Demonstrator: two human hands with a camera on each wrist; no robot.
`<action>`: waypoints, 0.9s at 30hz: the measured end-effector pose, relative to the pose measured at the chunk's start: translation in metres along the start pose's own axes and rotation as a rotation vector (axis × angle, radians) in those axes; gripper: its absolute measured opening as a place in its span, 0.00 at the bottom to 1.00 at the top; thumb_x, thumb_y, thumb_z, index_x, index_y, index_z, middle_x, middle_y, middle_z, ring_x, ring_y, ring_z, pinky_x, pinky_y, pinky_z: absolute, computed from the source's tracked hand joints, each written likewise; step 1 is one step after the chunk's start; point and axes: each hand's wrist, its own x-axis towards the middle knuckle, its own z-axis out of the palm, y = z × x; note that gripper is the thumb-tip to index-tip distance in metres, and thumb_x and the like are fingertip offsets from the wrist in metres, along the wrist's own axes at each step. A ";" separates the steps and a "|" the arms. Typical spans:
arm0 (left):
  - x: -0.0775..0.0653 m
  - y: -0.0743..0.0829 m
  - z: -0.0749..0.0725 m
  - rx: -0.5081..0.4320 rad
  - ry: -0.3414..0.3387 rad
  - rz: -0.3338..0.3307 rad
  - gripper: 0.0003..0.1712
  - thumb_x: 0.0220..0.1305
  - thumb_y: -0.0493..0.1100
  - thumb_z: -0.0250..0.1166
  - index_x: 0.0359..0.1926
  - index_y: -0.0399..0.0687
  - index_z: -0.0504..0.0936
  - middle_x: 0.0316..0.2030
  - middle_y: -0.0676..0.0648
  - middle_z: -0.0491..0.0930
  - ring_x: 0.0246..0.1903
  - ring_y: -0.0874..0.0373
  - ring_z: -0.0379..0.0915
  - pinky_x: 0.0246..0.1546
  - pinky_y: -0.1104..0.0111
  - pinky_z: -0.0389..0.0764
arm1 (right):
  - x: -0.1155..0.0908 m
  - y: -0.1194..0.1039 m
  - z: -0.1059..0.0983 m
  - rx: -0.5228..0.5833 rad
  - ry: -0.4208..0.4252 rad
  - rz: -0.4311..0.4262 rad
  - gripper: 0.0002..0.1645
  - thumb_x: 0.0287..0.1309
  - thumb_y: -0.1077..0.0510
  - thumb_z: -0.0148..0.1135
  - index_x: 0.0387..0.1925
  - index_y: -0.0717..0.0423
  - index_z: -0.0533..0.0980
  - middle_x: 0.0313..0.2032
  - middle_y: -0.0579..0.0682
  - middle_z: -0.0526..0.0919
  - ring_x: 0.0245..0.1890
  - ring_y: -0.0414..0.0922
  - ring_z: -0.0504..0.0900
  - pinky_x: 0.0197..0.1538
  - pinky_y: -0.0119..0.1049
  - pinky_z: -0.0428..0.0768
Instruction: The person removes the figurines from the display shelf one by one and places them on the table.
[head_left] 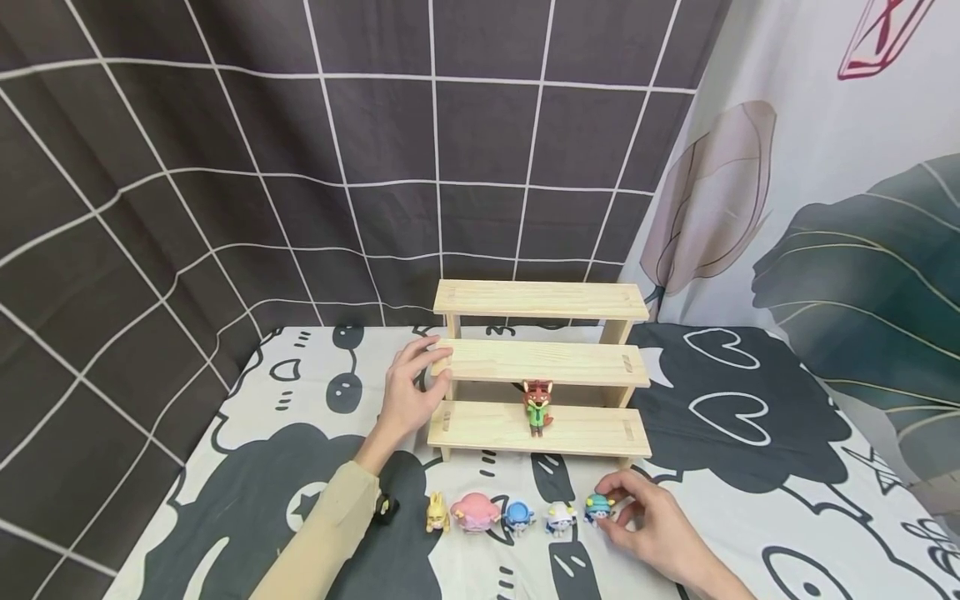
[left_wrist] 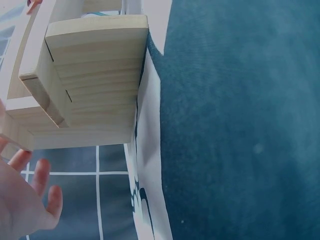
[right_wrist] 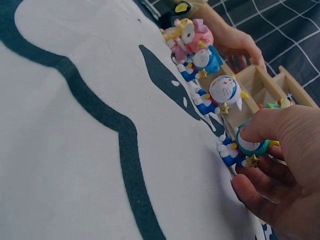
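Note:
A three-tier wooden shelf [head_left: 540,360] stands on the patterned cloth. At the left end of its middle tier, my left hand [head_left: 411,385] grips the board between thumb and index finger; the other fingers hang free in the left wrist view. On the lowest tier stands a fox figurine [head_left: 537,410] in a green shirt. My right hand [head_left: 651,518] pinches a small Doraemon figurine [right_wrist: 252,143] with a teal hood, at the right end of a row in front of the shelf. Next to it in the row stands a white-hooded Doraemon figurine [head_left: 559,518].
Further left in the row are a blue-hooded figurine [head_left: 517,517], a pink round figurine [head_left: 476,512] and a yellow long-eared figurine [head_left: 437,512]. A black object [head_left: 386,508] lies beside my left sleeve. Behind the shelf hangs a dark grid curtain [head_left: 375,167].

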 end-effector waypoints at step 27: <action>0.000 0.000 0.000 0.007 0.002 -0.002 0.18 0.54 0.35 0.67 0.48 0.38 0.87 0.58 0.37 0.77 0.55 0.39 0.72 0.54 0.45 0.71 | 0.008 -0.007 -0.012 -0.063 0.095 0.069 0.20 0.45 0.73 0.72 0.40 0.58 0.77 0.34 0.45 0.82 0.32 0.37 0.80 0.27 0.32 0.77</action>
